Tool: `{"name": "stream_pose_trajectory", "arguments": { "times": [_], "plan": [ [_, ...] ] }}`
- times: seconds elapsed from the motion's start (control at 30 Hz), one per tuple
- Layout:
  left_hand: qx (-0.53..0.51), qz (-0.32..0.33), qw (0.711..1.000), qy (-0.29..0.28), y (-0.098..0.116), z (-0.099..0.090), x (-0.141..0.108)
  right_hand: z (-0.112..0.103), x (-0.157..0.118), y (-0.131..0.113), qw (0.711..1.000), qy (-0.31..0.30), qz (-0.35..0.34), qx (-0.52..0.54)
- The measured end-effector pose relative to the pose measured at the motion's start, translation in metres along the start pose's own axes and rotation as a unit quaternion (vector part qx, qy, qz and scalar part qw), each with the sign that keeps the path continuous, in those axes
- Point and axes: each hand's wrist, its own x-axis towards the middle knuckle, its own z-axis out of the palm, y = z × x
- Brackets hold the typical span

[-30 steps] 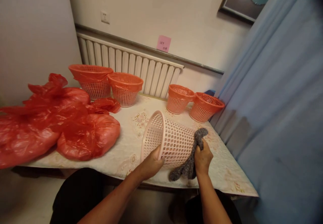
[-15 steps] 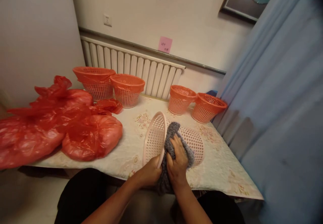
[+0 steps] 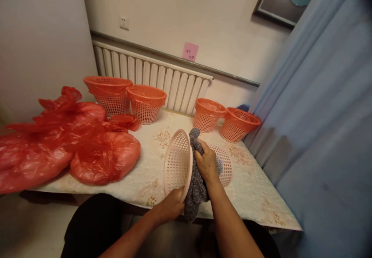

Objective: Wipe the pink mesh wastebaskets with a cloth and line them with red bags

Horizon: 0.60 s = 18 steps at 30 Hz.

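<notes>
My left hand (image 3: 171, 205) is clamped on the rim of the pink mesh basket (image 3: 224, 164), at the part of the mouth nearest me. My right hand (image 3: 207, 164), just beside it, grips a bunched grey cloth (image 3: 197, 184) and presses it to the outside wall, a little behind the rim. The hands are apart from each other, with the basket and cloth between them. The basket lies on its side, its mouth turned to the left and its base reaching out past my right hand. Whether its lower wall bears fully on the surface (image 3: 148, 149), I cannot tell.

I judge it to be thin plastic: light, fairly stiff round the rim, with more give in the holed wall. Being round and light, it would likely roll or skid under a hard push, so the rim is the best place to hold it, thumb and fingers on either side of the edge. The smooth plastic may slip a little if damp. The cloth looks soft, thick and floppy, unlikely to break; its loose end hangs below my right hand and could snag on the mesh, so I would take it by a gathered fold. Well to the left of my hands lie plump red bags (image 3: 107, 157), knotted and soft-looking.
</notes>
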Motion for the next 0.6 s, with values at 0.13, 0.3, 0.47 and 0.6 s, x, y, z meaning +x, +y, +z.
{"name": "stream_pose_trajectory", "arguments": {
  "times": [0.13, 0.3, 0.47, 0.6],
  "plan": [
    [-0.028, -0.004, 0.994, 0.106, 0.021, 0.004, 0.021, 0.001, -0.016, 0.001, 1.0, 0.015, -0.004, -0.012],
    [-0.084, 0.039, 0.983, 0.161, 0.041, 0.011, 0.043, -0.008, -0.025, 0.006, 1.0, 0.02, -0.008, -0.015],
    [-0.081, 0.011, 0.986, 0.143, 0.041, 0.011, 0.04, -0.02, -0.013, 0.032, 0.999, 0.007, 0.016, -0.033],
    [-0.045, 0.001, 0.99, 0.137, 0.044, 0.008, 0.034, -0.042, -0.004, 0.079, 0.984, 0.021, 0.111, -0.135]
  ]
}}
